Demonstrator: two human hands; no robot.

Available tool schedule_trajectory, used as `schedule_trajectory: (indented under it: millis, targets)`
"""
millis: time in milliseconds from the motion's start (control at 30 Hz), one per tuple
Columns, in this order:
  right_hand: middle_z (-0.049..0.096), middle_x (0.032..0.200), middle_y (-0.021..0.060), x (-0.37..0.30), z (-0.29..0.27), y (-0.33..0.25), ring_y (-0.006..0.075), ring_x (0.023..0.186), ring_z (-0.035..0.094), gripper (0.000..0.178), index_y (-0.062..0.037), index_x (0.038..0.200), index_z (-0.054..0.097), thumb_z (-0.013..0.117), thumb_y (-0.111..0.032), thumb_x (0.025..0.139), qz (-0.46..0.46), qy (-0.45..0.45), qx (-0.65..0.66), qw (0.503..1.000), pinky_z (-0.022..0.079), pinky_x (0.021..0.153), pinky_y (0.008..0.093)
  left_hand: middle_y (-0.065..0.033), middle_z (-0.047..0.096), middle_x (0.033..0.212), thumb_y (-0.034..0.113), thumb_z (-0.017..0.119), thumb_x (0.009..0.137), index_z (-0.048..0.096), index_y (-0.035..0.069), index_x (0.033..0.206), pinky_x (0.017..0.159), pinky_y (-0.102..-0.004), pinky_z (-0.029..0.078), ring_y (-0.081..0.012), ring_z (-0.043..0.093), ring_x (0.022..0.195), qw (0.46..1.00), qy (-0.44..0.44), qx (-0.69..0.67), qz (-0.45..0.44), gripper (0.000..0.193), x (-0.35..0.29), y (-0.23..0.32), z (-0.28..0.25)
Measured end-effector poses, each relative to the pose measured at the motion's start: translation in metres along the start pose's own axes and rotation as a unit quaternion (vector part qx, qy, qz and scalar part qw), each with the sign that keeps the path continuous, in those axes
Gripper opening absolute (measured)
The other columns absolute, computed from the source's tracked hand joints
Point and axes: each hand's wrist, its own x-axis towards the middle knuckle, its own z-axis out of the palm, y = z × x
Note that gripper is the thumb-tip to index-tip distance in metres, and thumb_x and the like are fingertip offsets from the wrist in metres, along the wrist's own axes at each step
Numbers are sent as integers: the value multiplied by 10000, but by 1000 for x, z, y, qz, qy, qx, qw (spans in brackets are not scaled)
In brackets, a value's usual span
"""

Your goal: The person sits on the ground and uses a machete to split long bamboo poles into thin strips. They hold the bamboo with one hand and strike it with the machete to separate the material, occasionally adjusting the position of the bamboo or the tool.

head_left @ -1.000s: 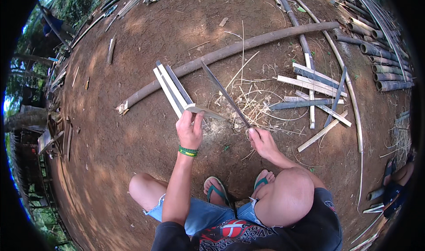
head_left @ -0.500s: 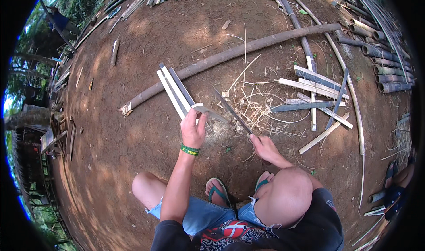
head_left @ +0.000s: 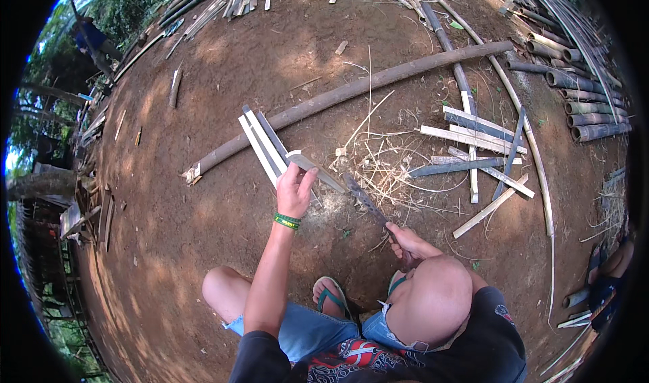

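Note:
My left hand [head_left: 295,192], a green band at its wrist, is closed around a bamboo strip [head_left: 319,171]. The strip points away to the right, toward the blade of a machete [head_left: 367,202]. My right hand [head_left: 407,240] grips the machete's handle beside my right knee, and the dark blade shows its broad side. Blade tip and strip end lie close together in view; whether they touch, I cannot tell. Just beyond my left hand, several split bamboo slats [head_left: 262,139] lean on a long pole [head_left: 358,87].
Curled shavings [head_left: 378,170] litter the ground ahead of the machete. More slats [head_left: 473,136] lie crisscrossed at the right. Thick bamboo poles [head_left: 574,82] are stacked at the far right. Another person [head_left: 612,275] is partly visible at the right edge.
The machete has drawn back toward me and turned, so its broad side now shows. The bamboo strip, seen curved before, now looks straighter. My left hand keeps its grip.

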Motion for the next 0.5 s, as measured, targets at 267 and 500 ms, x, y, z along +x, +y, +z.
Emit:
schedule_trajectory:
  millis: [267,500]
  targets:
    - [538,567,30,-62,39,-31,132,530,526,521,-12,720,579,542,-443,1008,-326,105,-103,934,410,513,329,-71,682,767,64,694,916,617,-38,961,586,-252,463,-68,575,653,997,78,23,-6,135,-17,11,13]
    - [504,588,-12,-46,26,-24,82,550,451,392,-11,820,638,656,-378,956,-381,143,-80,910,374,513,302,-91,681,747,64,684,932,640,-47,975,615,-280,519,-108,646,672,980,182,-31,68,127,-13,51,3]
